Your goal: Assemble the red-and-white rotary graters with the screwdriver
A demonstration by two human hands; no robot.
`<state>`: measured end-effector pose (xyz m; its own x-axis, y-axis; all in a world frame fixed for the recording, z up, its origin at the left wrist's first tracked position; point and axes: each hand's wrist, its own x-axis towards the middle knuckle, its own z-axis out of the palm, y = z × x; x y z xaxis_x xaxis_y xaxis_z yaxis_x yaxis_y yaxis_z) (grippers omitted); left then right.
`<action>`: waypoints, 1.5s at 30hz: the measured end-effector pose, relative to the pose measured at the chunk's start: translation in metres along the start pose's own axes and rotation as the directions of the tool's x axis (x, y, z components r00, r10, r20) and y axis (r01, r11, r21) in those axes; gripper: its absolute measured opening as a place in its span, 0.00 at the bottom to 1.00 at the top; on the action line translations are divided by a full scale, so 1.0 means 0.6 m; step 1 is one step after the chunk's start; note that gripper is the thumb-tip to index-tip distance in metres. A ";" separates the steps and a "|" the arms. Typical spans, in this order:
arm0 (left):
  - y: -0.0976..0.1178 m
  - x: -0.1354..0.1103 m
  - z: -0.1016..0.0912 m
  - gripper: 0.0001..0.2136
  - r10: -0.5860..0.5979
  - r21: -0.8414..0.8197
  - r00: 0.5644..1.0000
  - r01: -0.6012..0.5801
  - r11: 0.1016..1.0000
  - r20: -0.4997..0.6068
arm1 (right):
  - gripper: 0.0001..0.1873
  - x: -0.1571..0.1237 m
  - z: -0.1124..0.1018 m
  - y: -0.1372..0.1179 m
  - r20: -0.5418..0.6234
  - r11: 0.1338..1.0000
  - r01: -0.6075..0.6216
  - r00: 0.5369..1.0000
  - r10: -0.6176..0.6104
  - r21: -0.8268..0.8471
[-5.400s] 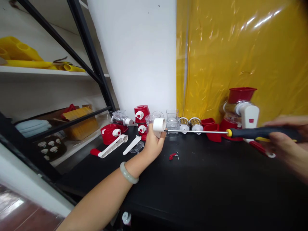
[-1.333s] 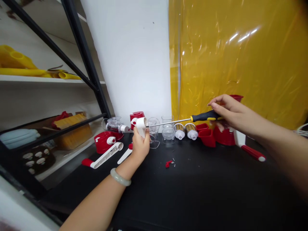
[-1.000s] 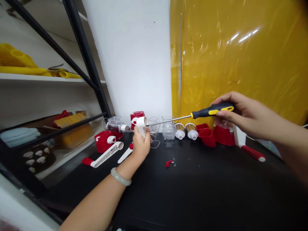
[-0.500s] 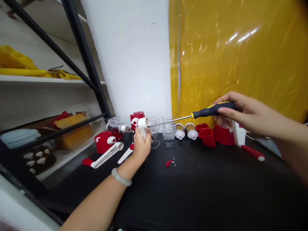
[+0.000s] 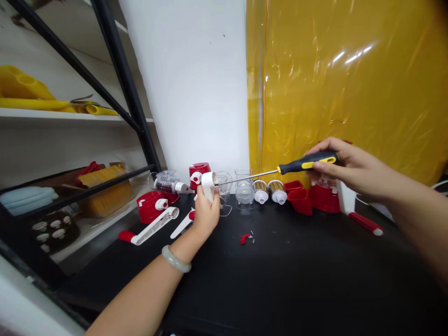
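My left hand is closed round a small white plastic cap-shaped part, held up above the black table. My right hand grips the black and yellow handle of a long screwdriver. Its thin metal shaft runs left, and the tip sits in the open end of the white part. A green bangle is on my left wrist.
Red and white grater parts lie along the table's back: white crank handles, a red base, clear cups, metal drums, red tubs. Small red bits and screws lie mid-table. A black-framed shelf stands left, yellow plastic sheet behind.
Since one second ago both hands stay almost in place. The screwdriver handle has turned in my right fingers, its yellow stripe showing differently. Earlier, the screwdriver was lower and level.
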<state>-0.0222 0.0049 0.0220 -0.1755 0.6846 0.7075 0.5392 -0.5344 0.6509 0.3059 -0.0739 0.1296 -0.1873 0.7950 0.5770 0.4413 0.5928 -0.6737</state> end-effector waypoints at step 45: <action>0.003 0.000 -0.001 0.13 0.007 -0.016 1.000 -0.007 1.000 0.015 | 0.29 -0.003 -0.005 -0.005 0.068 0.961 -0.191 0.981 0.181 0.200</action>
<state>-0.0215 0.0035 0.0232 -0.1592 0.6881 0.7080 0.5270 -0.5472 0.6503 0.3076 -0.0775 0.1316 -0.1635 0.8961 0.4127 0.2841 0.4434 -0.8501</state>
